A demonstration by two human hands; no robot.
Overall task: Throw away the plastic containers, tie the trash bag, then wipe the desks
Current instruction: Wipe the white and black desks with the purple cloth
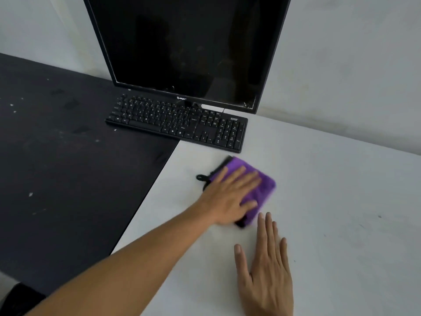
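Note:
A folded purple cloth point(265, 185) with a black edge and a small black loop lies on the white desk point(337, 197), just in front of the keyboard. My left hand point(230, 197) presses flat on top of it with fingers spread, arm reaching in from the lower left. The cloth looks blurred from motion. Close by, nearer to me, my right hand point(266, 270) rests palm down on the white desk with fingers apart, holding nothing. A black desk point(68, 156) with pale specks adjoins the white one on the left.
A black keyboard point(177, 122) straddles the seam between the two desks. Behind it stands a dark monitor point(186, 46) against a pale wall. A dark shape shows at the bottom left corner below the black desk's edge.

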